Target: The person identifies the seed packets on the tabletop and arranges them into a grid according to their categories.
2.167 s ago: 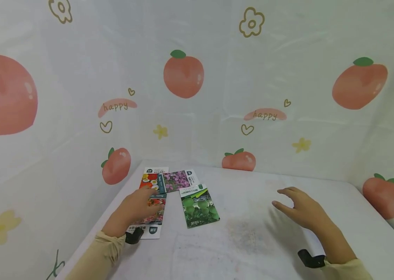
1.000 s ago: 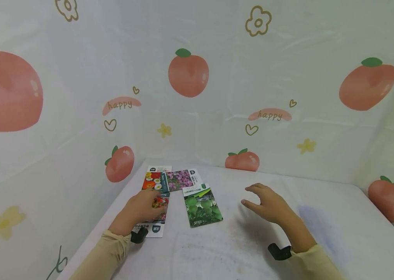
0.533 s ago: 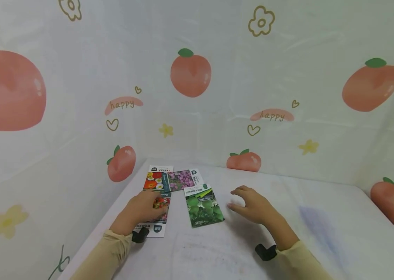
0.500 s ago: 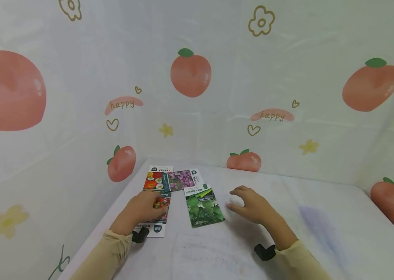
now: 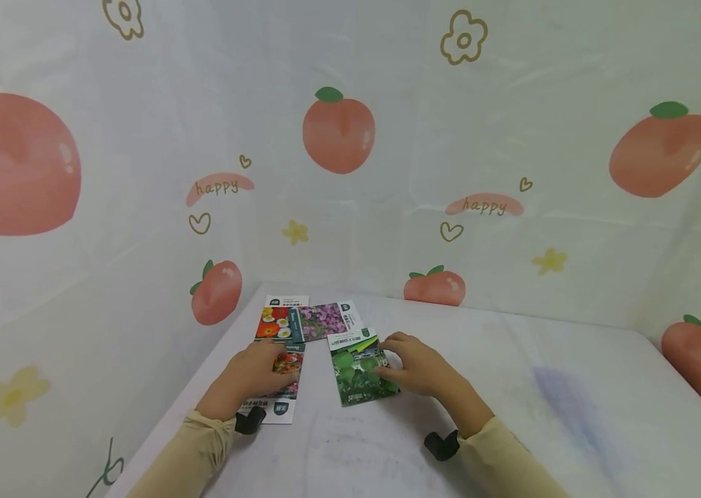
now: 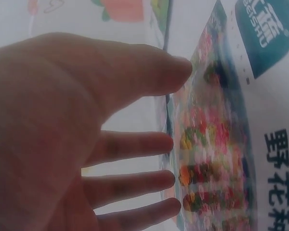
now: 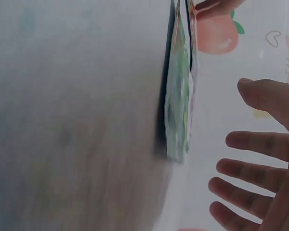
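Printed packets (image 5: 322,321): smooth, slightly glossy. Wall sheet (image 5: 388,69): creased, faint sheen. Sleeves (image 5: 509,460): matt, wrinkled cloth.

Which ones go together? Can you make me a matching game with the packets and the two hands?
Things:
1. Purple-flower packet
2. Green packet
3. Left hand
4. Right hand

Places, seen from the head camera:
A. Over the mixed-flower packet, by the table's left edge
B. Between the two hands, nearer the right one
C. With one end on top of the red-and-yellow packet
D. With fingertips over the green packet's right side

Right pairs: 1-C, 2-B, 3-A, 4-D
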`<control>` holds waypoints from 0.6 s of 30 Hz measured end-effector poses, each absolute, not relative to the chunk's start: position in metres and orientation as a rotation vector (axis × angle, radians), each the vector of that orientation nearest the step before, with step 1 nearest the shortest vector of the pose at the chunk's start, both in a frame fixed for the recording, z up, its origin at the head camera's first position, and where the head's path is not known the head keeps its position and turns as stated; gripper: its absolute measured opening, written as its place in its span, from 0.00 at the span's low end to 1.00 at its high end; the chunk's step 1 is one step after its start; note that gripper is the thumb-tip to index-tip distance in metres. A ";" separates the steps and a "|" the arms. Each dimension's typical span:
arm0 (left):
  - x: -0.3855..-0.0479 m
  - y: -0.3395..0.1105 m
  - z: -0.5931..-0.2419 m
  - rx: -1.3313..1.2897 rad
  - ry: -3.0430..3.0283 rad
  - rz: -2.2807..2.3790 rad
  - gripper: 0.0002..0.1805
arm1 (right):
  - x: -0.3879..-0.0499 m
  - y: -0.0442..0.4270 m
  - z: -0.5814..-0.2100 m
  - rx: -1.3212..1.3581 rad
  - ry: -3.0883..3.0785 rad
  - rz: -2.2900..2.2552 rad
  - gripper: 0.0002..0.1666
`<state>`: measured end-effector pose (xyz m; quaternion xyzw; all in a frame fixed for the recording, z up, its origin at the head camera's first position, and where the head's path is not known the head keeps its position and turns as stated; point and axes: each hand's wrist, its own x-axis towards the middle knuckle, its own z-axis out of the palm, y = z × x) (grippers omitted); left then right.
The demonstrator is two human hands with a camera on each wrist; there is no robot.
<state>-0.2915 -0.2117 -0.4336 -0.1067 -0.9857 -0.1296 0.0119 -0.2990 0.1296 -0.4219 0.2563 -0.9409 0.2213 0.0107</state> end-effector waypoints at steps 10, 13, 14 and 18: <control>-0.291 -0.208 -0.432 -0.346 -3.072 -0.418 0.27 | -0.306 0.106 -0.428 0.918 -2.966 0.698 0.32; -0.290 -0.208 -0.432 -0.334 -3.080 -0.422 0.27 | -0.308 0.100 -0.430 0.936 -2.978 0.710 0.32; -0.290 -0.209 -0.432 -0.333 -3.083 -0.422 0.27 | -0.308 0.097 -0.430 0.937 -2.987 0.710 0.32; -0.290 -0.210 -0.432 -0.337 -3.093 -0.428 0.28 | -0.310 0.089 -0.432 0.954 -3.011 0.681 0.32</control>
